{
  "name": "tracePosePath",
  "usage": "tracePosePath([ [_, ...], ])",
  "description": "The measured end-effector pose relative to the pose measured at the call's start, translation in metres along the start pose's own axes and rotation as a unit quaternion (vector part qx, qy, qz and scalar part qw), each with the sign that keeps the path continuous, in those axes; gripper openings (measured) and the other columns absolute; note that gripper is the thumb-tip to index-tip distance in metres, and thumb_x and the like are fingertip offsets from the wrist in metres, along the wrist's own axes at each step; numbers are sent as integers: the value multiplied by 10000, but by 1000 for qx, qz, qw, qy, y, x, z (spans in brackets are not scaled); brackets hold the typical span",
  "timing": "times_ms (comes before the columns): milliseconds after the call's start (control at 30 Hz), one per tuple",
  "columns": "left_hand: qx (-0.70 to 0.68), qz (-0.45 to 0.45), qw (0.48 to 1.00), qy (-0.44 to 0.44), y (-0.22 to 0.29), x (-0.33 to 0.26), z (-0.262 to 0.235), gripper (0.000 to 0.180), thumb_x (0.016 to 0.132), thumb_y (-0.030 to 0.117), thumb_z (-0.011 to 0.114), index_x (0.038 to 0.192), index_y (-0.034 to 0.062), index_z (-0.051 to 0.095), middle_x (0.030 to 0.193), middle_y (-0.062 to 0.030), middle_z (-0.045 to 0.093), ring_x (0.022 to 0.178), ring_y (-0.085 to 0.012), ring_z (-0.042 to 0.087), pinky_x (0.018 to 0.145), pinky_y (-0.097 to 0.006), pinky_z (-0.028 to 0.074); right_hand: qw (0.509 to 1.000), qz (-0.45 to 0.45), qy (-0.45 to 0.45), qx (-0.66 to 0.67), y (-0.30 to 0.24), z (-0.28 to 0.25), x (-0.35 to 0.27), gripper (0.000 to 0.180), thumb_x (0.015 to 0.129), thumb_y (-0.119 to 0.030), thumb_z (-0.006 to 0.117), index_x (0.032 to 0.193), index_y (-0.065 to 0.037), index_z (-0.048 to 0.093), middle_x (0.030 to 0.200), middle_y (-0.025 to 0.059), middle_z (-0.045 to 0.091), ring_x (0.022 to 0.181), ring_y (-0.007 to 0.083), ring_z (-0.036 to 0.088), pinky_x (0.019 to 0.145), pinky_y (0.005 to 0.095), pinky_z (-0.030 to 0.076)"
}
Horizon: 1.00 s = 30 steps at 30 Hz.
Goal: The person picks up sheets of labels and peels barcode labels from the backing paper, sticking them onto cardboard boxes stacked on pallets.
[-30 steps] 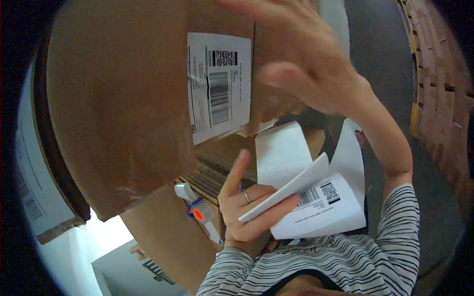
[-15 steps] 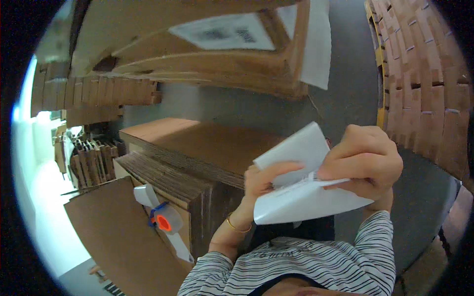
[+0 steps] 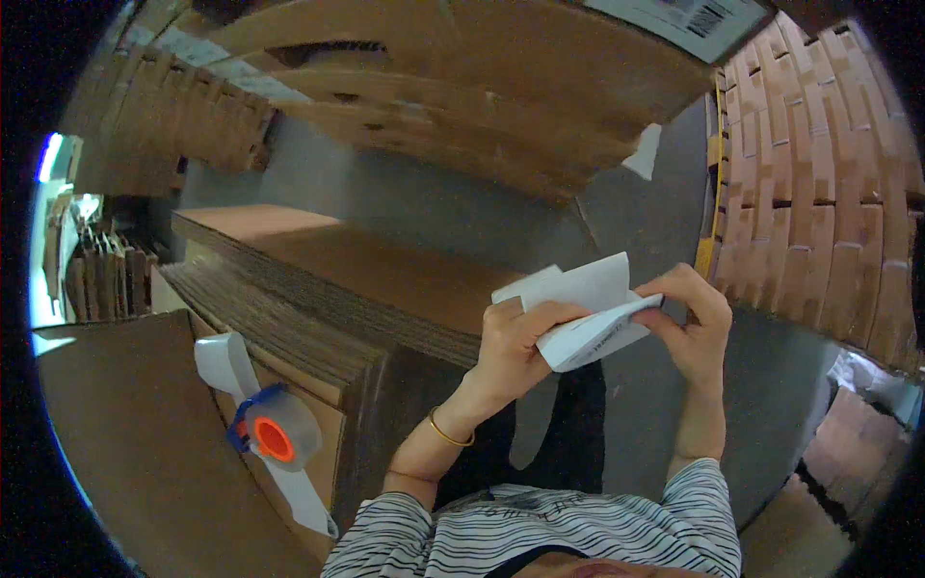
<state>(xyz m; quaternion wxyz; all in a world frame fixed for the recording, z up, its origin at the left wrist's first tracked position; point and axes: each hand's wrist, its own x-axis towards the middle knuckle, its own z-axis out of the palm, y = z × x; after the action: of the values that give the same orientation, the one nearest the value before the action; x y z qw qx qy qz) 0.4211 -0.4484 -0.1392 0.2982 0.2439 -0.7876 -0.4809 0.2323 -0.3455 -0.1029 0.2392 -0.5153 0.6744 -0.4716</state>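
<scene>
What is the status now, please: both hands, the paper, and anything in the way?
Left hand and right hand both grip the folded white paper. Paper held in the air above the stacked flat cardboard. Nothing between the hands.

White folded paper [image 3: 590, 318], brown cardboard stack [image 3: 318, 279], orange-cored tape dispenser [image 3: 270, 433], striped sleeves [image 3: 540, 535].

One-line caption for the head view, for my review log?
Both hands, left and right, hold folded white paper above stacked flat cardboard; tape dispenser nearby.
</scene>
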Motion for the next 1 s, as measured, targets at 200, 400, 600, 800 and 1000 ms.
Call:
tracePosePath([
  [200,-42,21,999,10,-24,-15,-10,246,663,89,761,898,102,688,728,-103,665,656,-267,657,580,-338,495,998,-41,32,-37,-3,20,-6,315,604,-17,808,892,-64,691,733,52,629,659,180,587,565,275,447],
  [400,-13,5,999,33,-42,-27,-15,260,642,90,756,889,108,678,730,-107,662,617,-284,633,568,-382,488,972,-138,0,-191,-13,21,-6,260,624,-64,795,862,-66,691,898,111,620,816,221,592,701,336,499],
  [600,64,-1,995,76,-61,-22,-37,199,686,61,728,883,71,703,849,-117,703,775,-274,690,689,-331,538,874,-14,289,390,-13,-44,-9,382,953,-388,444,1271,-178,472,1243,140,504,1106,351,525,998,525,425],
  [800,106,114,980,120,-73,-2,-56,266,624,76,746,886,102,702,828,-56,694,736,-234,666,953,-470,473,945,-45,192,260,57,-18,4,540,934,-106,508,1437,-153,319,1128,138,575,964,207,578,786,359,509],
  [1000,208,163,964,-31,-75,22,-52,199,649,102,717,845,137,725,776,-69,697,771,-183,678,1061,-544,376,943,105,307,70,85,30,36,582,787,70,673,1285,-53,399,1102,76,596,688,77,569,544,217,509],
])
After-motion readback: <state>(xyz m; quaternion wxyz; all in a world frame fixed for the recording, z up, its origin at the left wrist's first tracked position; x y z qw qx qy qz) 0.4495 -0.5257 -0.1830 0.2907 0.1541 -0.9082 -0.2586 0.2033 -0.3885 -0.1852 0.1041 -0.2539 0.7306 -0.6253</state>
